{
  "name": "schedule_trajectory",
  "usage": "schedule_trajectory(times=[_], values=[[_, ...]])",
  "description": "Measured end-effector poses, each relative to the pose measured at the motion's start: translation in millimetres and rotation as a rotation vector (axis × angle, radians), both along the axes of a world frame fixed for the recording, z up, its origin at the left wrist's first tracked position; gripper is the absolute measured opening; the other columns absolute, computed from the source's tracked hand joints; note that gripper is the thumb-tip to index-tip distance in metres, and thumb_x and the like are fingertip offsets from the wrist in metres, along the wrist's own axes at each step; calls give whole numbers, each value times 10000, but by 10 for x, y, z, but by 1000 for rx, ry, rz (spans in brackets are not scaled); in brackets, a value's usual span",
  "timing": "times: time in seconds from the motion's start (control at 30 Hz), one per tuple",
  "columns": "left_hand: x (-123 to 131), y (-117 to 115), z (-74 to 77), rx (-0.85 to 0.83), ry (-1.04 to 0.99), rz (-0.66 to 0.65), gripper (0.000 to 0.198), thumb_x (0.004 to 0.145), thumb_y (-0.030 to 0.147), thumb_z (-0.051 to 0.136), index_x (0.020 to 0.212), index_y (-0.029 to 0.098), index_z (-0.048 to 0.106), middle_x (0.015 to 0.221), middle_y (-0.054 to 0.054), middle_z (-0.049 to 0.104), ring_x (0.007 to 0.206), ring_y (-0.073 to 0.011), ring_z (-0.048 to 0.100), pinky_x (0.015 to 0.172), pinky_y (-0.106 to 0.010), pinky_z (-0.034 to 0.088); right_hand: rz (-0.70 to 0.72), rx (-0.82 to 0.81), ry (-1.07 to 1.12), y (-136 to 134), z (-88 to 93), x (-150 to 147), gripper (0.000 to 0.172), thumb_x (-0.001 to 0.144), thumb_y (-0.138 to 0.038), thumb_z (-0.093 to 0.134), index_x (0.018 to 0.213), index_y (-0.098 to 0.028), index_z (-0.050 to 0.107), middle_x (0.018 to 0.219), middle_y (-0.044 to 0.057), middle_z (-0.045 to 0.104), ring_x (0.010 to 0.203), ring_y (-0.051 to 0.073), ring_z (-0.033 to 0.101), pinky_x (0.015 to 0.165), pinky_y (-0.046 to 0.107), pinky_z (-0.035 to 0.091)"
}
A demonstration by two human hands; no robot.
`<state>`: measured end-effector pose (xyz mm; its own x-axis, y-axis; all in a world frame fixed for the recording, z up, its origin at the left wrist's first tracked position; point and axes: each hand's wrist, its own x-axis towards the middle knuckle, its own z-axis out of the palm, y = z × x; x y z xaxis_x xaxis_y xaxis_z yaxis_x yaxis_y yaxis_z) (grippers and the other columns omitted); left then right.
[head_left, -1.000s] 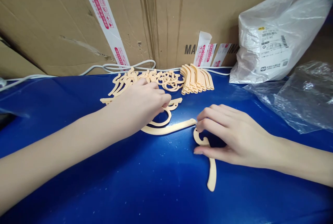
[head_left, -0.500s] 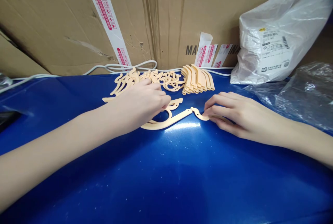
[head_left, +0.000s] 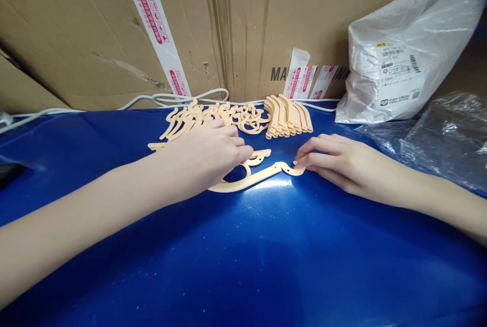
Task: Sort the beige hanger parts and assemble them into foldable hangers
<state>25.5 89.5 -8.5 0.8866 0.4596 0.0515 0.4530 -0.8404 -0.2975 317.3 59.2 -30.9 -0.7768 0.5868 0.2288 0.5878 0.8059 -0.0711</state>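
My left hand (head_left: 218, 152) is closed over a cream plastic hanger, with the fingertips and what lies under them hidden. From beneath it a long curved hanger arm (head_left: 243, 183) runs to the right along the table. Behind that arm, a ring-like hook part (head_left: 248, 170) and another short piece with a hole (head_left: 262, 156) show beside my fingers. My right hand (head_left: 323, 162) pinches the end of a small curved hanger piece (head_left: 292, 170). That piece's other end meets the tip of the long arm.
Several hanger hooks (head_left: 251, 119) and a stack of curved hanger arms (head_left: 287, 116) lie at the back of the blue table (head_left: 243, 256). Behind them run a white cable (head_left: 137, 100) and a cardboard box (head_left: 243, 28). A white plastic bag (head_left: 399, 73) and clear wrap (head_left: 449, 137) are at right.
My right hand has shifted slightly left with the small curved piece, which now meets the long arm's tip more closely. My left hand and the long arm have moved slightly right.
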Motion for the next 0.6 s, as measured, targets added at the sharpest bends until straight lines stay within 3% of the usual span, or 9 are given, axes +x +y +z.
schedule_trajectory(times=[0.17,0.37,0.5,0.6], values=[[5,-1,-52,70,-36,30,208,919,121,468,782,201,602,740,-22,649,753,-229,533,692,-343,296,71,-98,30,8,0,-6,249,996,-167,383,968,-222,624,1147,60,623,1046,186,589,889,326,453],[44,-32,-25,59,-10,107,196,906,116,497,755,193,597,728,-18,635,726,-220,527,683,-343,295,60,-111,23,-11,12,-15,224,971,-156,404,969,-226,617,1146,57,615,1031,193,589,886,349,448],[61,-51,13,35,13,134,200,911,124,501,749,191,599,731,-19,638,735,-217,531,687,-342,292,30,-57,42,-41,-4,-58,172,964,-310,509,1002,-226,654,1112,66,640,987,216,611,855,371,450],[73,-64,24,51,13,141,211,911,134,497,728,191,585,692,-22,609,708,-216,516,677,-340,288,2,-20,79,-55,-40,-81,243,937,-420,580,1066,-240,681,1149,72,637,1032,224,613,865,374,450]])
